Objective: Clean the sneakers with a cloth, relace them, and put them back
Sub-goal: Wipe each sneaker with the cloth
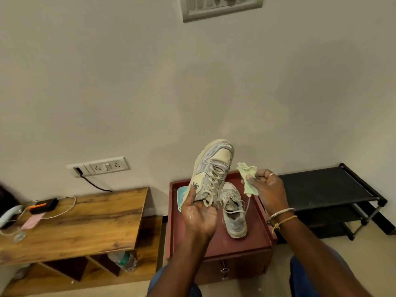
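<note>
- Two shoes: the raised sneaker (214, 168), toe up, sits in the left hand (199, 213), fingers curled round its heel end.
- The second sneaker (234, 215) rests on the reddish table (252, 239) below.
- The right hand (267, 187) pinches a green cloth (248, 179) beside the raised sneaker.

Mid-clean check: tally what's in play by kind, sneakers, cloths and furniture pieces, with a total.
Sneakers: 2 (held sneaker in left hand, resting sneaker on red cabinet)
Cloths: 1 (green cloth in right hand)
Furniture pieces: 3 (red cabinet, wooden table, black shoe rack)
Total: 6
</note>
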